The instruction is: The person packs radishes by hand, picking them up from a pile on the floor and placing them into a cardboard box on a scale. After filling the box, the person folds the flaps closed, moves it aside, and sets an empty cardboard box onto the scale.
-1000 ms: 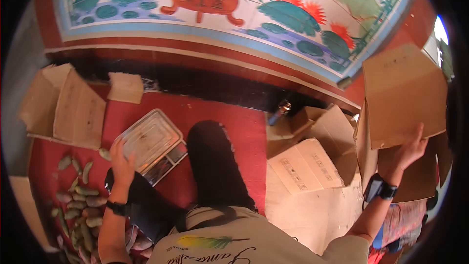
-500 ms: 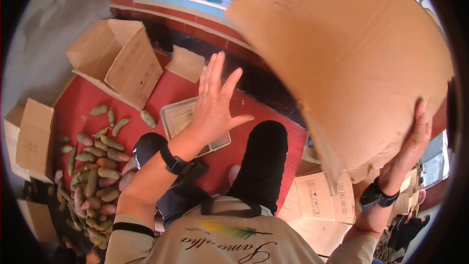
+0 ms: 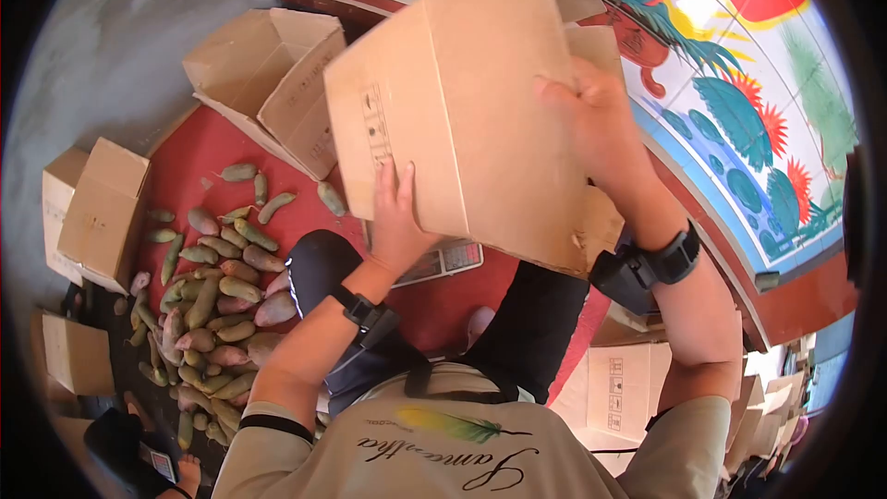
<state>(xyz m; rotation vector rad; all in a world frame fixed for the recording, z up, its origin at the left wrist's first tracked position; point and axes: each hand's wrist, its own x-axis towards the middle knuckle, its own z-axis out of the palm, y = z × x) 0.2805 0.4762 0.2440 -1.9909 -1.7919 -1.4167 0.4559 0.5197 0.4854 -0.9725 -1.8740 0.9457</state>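
The left hand [image 3: 402, 236], fingers extended, is touching a brown cardboard box [image 3: 453, 115], its grip unclear; the right hand [image 3: 601, 115], half-curled, is clasping the side. The box is tilting above a scale [image 3: 448, 262], showing dark printed symbols.

Red floor [image 3: 189, 164] beneath vegetables [image 3: 201, 303], scale [image 3: 453, 261], carton [image 3: 305, 92]
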